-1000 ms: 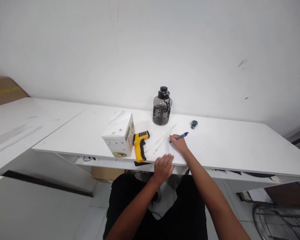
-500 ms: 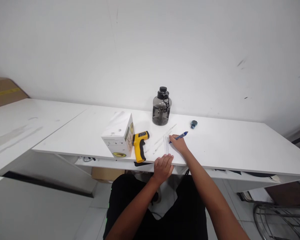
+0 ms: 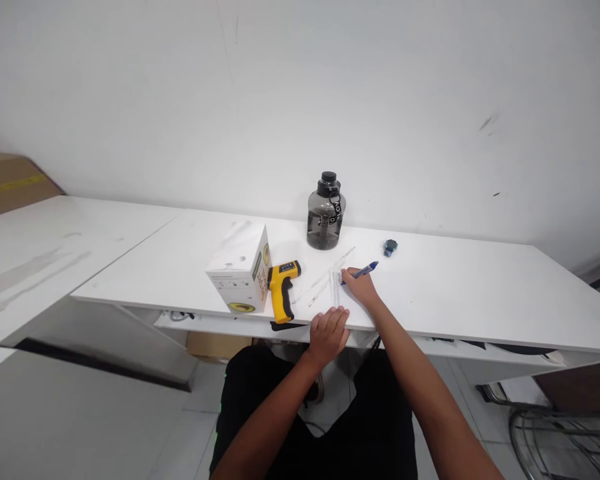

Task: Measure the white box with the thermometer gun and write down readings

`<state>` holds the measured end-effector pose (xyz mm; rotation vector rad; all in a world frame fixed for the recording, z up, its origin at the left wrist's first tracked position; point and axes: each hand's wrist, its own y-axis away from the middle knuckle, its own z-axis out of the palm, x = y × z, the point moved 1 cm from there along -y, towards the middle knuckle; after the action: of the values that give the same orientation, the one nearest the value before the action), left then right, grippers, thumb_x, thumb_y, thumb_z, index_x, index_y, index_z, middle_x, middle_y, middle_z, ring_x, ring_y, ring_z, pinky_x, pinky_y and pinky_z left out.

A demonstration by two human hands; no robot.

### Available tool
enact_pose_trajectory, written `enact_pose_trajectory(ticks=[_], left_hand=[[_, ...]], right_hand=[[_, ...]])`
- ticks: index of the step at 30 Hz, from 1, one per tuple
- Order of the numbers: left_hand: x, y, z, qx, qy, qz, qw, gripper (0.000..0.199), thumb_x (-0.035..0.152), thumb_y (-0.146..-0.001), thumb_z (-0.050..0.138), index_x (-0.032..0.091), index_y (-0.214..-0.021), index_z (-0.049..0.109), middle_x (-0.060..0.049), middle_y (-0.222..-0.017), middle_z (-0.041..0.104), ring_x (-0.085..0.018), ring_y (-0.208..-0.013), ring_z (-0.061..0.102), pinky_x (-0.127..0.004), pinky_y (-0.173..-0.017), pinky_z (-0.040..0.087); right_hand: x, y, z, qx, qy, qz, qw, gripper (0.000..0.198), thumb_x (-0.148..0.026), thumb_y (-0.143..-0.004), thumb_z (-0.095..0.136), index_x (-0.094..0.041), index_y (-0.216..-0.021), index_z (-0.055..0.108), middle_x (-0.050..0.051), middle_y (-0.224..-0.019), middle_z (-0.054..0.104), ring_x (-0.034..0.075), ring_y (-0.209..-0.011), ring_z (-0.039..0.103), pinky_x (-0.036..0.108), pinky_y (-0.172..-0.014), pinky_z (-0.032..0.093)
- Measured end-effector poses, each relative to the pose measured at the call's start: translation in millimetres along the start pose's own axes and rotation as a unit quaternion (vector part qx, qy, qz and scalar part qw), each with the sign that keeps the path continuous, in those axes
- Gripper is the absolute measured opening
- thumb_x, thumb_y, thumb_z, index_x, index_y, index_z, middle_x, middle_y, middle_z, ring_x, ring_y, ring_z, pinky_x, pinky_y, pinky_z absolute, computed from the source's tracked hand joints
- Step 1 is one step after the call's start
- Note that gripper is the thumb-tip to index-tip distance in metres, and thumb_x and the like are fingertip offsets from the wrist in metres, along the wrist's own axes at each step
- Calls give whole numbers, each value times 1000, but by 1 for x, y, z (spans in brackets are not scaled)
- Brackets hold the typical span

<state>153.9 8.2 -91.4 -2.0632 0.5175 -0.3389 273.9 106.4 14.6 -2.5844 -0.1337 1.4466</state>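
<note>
Right hand pinches a blue pen, fingers folded narrow round the barrel; the tip is down on a white sheet of paper lying at the near edge of the table. The pen's long axis runs from the tip, low and left, up and away to the right, the blue cap end standing clear of the knuckles. Left hand sits nearer me, fingers curled loosely, resting on the near corner of the sheet at the table edge; it holds nothing that I can see. So the written strip lies just left of the right hand and just beyond the left hand, between the two. A thin clear rod lies slantwise just left of the sheet, apart from both hands. Further left: yellow handheld thermometer gun, touching or nearly touching a white carton. Behind, a smoky water jug stands upright; a small blue object lies to its right. Nothing stands between the hands and the sheet.
</note>
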Motion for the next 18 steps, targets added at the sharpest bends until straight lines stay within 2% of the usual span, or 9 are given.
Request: enact_pose_trajectory(ticks=[6,10,15,18], left_hand=[[-1,2,2,2,8,-2,1000,42,28,-81,57,24,-123,59,-5,-112,68,-20,-107,58,-35,-98,31],[-1,1,1,4,11,0,1000,43,29,-81,57,24,-123,59,-5,-112,68,-20,-107,57,-35,-99,31],[0,-2,-1,11,4,0,1000,39,28,-81,57,24,-119,61,-4,-110,69,-19,-104,58,-35,-98,31],[0,-3,-2,16,4,4,1000,38,27,-81,56,23,-118,62,-4,-109,69,-19,-104,58,-35,-98,31]], right_hand=[[0,0,-1,4,-5,-13,1000,33,-39,-80,46,-21,-53,53,0,-58,59,17,-62,52,29,-64,39],[0,0,-1,13,-4,-10,1000,33,-40,-79,46,-22,-52,50,0,-54,55,17,-60,49,28,-61,38],[1,0,0,23,16,-10,1000,36,-38,-79,46,-22,-48,38,-3,-49,47,14,-55,43,28,-57,34],[1,0,0,10,12,-13,1000,35,-37,-79,46,-22,-48,40,-2,-51,49,14,-55,44,28,-58,35]])
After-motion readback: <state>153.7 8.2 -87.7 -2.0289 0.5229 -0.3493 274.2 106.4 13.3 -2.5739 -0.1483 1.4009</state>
